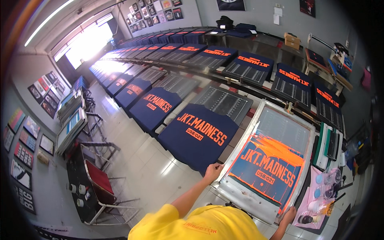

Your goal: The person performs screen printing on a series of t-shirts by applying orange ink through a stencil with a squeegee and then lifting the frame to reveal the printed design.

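A silver-edged screen printing frame (264,105) lies in front of me, tilted toward the right. Orange ink (276,150) is smeared across the middle of its mesh, and orange lettering shows below it. Over the near end sits a wide grey metal piece (248,198) with a dark lower edge. My left hand (214,172) is closed on the frame's left side near the close corner. At the near right corner, my right hand (289,216) holds the frame's edge, its fingers partly hidden. Just left of the frame, a navy T-shirt (196,148) with an orange print lies on a board.
Long rows of boards with printed navy shirts (150,106) run to the far left. Squeegees (326,146) and a pink sheet with plastic cups (320,188) stand right of the frame. A folding chair (98,180) and stacked screens (72,128) line the left side.
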Motion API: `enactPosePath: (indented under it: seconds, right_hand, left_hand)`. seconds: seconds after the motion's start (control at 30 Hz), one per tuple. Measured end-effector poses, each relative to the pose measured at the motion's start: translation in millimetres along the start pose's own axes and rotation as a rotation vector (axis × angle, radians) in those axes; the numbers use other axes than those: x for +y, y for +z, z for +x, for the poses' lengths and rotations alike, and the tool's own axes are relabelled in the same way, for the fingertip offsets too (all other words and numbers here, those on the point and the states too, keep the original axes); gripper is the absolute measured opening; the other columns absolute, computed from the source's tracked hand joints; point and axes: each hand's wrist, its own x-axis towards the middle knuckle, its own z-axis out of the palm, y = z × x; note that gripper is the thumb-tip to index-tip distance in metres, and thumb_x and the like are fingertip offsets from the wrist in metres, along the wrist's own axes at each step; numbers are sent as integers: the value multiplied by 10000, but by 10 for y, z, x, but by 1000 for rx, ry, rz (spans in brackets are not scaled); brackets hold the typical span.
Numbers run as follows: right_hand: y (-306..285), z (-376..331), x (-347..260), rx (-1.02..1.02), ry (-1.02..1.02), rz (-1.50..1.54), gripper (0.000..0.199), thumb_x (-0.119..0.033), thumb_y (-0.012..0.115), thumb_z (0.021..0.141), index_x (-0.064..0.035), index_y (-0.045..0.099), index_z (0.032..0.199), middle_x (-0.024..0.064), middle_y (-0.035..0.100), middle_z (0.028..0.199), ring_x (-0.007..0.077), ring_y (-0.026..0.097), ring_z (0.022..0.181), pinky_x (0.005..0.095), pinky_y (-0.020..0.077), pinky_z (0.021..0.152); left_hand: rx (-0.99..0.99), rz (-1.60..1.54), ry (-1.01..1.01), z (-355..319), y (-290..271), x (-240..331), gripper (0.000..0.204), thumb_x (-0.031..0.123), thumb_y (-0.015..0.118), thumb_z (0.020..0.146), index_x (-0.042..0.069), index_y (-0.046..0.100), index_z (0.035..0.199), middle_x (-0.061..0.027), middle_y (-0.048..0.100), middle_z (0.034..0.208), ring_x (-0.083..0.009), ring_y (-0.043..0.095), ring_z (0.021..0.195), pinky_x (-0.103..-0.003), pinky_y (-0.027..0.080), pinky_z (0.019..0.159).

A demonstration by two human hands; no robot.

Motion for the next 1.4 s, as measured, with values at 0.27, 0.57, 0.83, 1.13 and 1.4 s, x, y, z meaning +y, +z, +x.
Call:
enactPosePath:
  seconds: [0.27,0.57,0.83,1.13,1.4]
  right_hand:
    - [-43,28,-12,-32,40,-119,481,-282,443,892,122,595,1104,267,615,1127,383,569,1058,404,408,958]
    - [-80,35,27,-101,49,-123,489,-277,445,909,126,582,1150,272,587,1205,389,529,1149,401,378,1013]
    - [-52,-128,-266,-47,49,-154,487,-271,442,916,130,574,1159,268,592,1205,379,541,1142,388,384,1012]
    - [-26,-222,-382,-18,57,-102,466,-255,448,920,114,573,1176,259,600,1198,363,544,1152,381,388,1012]
    - [35,-294,-441,18,29,-78,423,-217,450,925,115,583,1152,280,618,1129,388,575,1087,400,418,969]
  left_hand:
    - [19,45,38,-46,-22,126,351,327,609,898,4,709,990,-173,667,721,-198,638,643,-342,484,633]
    - [71,69,60,-69,8,149,336,315,603,906,12,706,1006,-184,671,747,-236,635,636,-351,479,626]
    - [73,81,35,-101,-7,193,324,289,606,915,-12,708,977,-172,651,684,-140,581,596,-334,463,580]
    - [152,86,78,-104,26,230,286,259,632,892,-17,701,920,-180,577,612,-154,521,529,-344,430,540]
    - [89,64,73,-76,42,150,334,235,587,947,-77,639,841,-1,454,582,-70,362,576,-305,331,500]
